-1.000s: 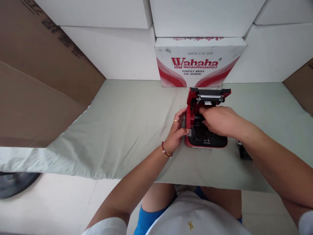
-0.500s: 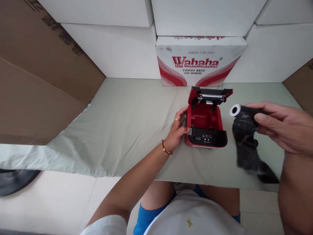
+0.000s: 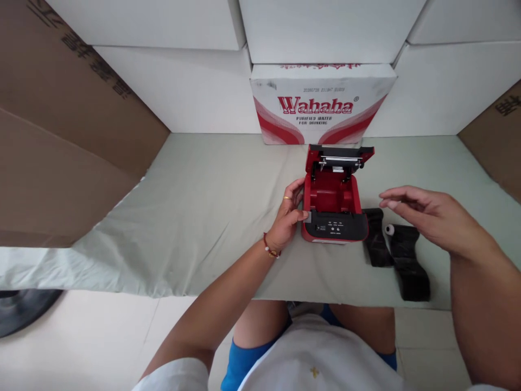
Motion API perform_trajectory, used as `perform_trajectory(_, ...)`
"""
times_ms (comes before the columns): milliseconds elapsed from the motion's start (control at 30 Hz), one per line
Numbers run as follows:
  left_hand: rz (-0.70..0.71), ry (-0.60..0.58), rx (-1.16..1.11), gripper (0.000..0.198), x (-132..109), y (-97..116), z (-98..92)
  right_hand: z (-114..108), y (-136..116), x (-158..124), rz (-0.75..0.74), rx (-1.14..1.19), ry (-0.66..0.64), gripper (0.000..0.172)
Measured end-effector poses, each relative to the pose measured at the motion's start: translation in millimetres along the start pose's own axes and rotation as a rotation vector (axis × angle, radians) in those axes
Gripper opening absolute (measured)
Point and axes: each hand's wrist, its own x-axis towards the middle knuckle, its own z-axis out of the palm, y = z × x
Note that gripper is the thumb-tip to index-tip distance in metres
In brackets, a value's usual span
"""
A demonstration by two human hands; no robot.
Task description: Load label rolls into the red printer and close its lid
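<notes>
A red and black label printer (image 3: 334, 231) stands on the cloth with its lid (image 3: 340, 156) raised and its red inner bay (image 3: 329, 199) exposed. My left hand (image 3: 287, 220) grips the printer's left side, thumb on the front corner and fingers along the wall. To the right of the printer lies black film on a white-ended roll (image 3: 401, 234), its loose length trailing toward the front edge. A second strip of black film (image 3: 375, 239) lies between that roll and the printer. My right hand (image 3: 427, 214) hovers just above the roll, fingers stretched out and holding nothing.
A pale green cloth (image 3: 211, 201) covers the table. Behind the printer stands a white and red water carton (image 3: 317, 103), with white boxes (image 3: 175, 89) stacked around it. Brown cartons (image 3: 77, 136) border the left and right sides. A black round object (image 3: 28, 309) is on the floor at left.
My right hand has let go of the black film roll, which now lies on the cloth right of the printer. My left hand stays on the printer. The view has shifted slightly.
</notes>
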Motion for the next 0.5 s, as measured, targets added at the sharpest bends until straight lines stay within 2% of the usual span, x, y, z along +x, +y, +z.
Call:
perform_trajectory(67, -0.013, 0.011, -0.013, 0.084, 0, 1, 0.6, -9, 10, 3, -0.023, -0.142, -0.049, 0.039)
perform_trajectory(167, -0.031, 0.018, -0.024, 0.083, 0, 3, 2.4, -19, 39, 1, -0.086, -0.363, -0.043, 0.032)
perform_trajectory(300, -0.041, 0.028, -0.055, 0.083, 0, 5, 4.7, -18, 77, -10, -0.113, -0.402, -0.138, 0.032)
perform_trajectory(400, -0.043, 0.032, -0.077, 0.081, 0, 5, 6.0, -16, 83, -24, -0.072, -0.346, -0.136, 0.029)
perform_trajectory(467, -0.042, 0.032, -0.071, 0.080, -1, 6, 6.4, -21, 76, -41, -0.084, -0.282, -0.205, 0.026)
perform_trajectory(500, -0.039, 0.029, -0.064, 0.080, -1, 6, 6.5, -26, 69, -51, -0.107, -0.276, -0.189, 0.029)
